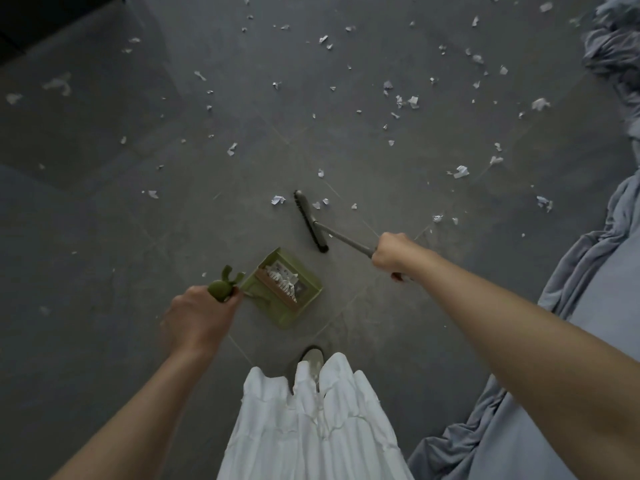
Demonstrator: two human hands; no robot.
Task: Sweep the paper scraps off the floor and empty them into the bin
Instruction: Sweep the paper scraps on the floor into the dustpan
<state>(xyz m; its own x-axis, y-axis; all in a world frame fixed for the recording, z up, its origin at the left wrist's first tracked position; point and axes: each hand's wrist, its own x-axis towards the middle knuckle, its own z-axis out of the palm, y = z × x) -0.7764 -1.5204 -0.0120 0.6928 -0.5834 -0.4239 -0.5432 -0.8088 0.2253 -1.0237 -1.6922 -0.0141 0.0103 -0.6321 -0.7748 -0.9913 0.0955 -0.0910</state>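
Several white paper scraps (412, 100) lie scattered over the dark grey tiled floor, mostly ahead and to the right. My right hand (393, 256) grips the grey handle of a broom whose dark head (311, 221) rests on the floor, with a few scraps (278, 200) beside its far end. My left hand (202, 315) holds the green top of a long dustpan handle (223, 287). The green dustpan (282, 294) sits on the floor just below the broom head, holding some white scraps (285, 277). No bin is in view.
Grey bedding (588, 271) hangs down along the right edge, and a crumpled grey cloth (613, 53) lies at the top right. A dark object (52, 15) fills the top left corner. My white skirt (311, 420) and one shoe (311, 358) show at the bottom.
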